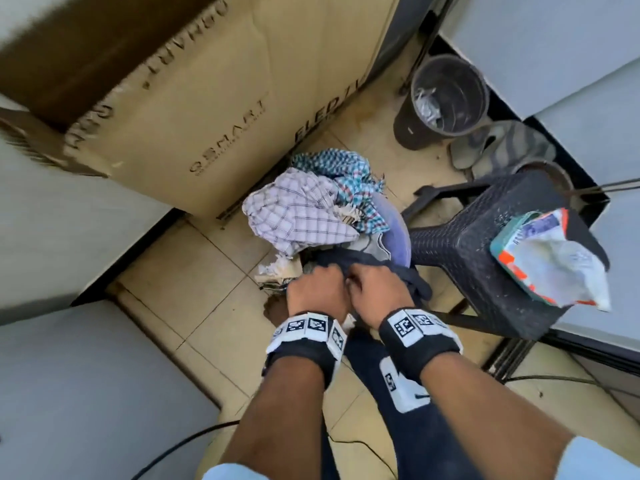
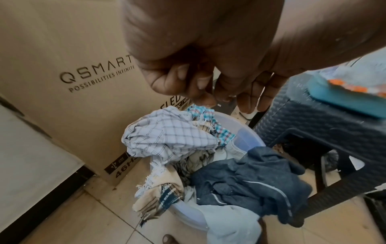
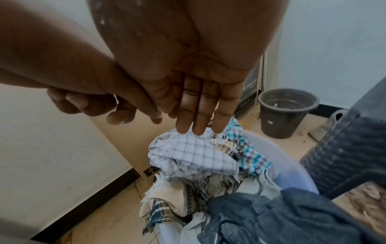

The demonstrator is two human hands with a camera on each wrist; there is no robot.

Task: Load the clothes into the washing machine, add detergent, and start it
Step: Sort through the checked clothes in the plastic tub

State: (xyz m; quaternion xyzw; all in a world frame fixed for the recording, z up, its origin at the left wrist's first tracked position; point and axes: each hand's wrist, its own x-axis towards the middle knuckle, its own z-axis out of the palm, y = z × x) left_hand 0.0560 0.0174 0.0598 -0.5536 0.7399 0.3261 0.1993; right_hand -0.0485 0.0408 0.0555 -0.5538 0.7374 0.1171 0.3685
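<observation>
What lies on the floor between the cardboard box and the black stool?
A lavender basin heaped with clothes, shown plainly in the head view.

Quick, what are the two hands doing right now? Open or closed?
Left hand: closed, fingers curled, holding nothing.
Right hand: open, fingers straight, holding nothing.

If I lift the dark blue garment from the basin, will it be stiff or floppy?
Probably floppy: the dark blue garment lies crumpled and droops over the basin rim. Likely heavier than the thin checked cloth, as it looks thicker.
</observation>
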